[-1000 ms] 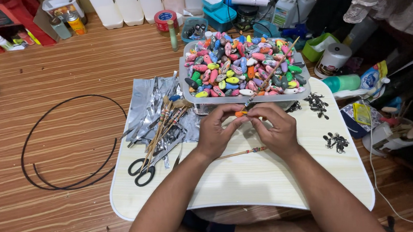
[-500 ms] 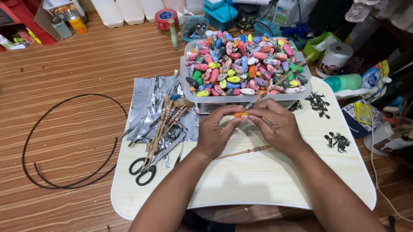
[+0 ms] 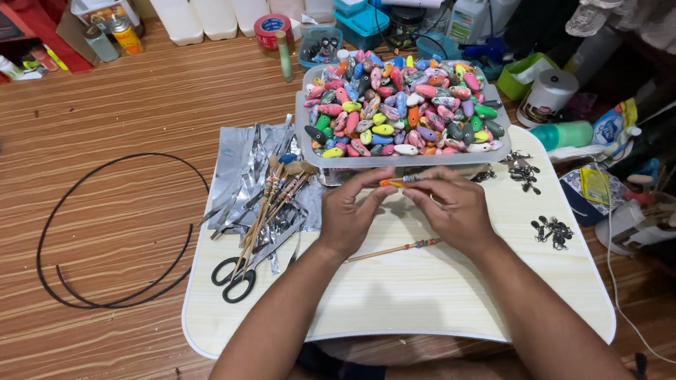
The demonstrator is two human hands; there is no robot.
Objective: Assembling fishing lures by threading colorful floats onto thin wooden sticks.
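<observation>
Both hands pinch one thin stick (image 3: pixel 402 181) between them: left hand (image 3: pixel 349 211) grips the orange end, right hand (image 3: pixel 450 205) the other. It lies crosswise, just below the bead tray (image 3: pixel 400 161).

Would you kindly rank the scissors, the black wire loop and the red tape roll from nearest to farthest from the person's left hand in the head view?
1. Scissors: lower left of the left hand, on the board.
2. Red tape roll: up beyond the hand, on the floor.
3. Black wire loop: far left, on the floor.
</observation>
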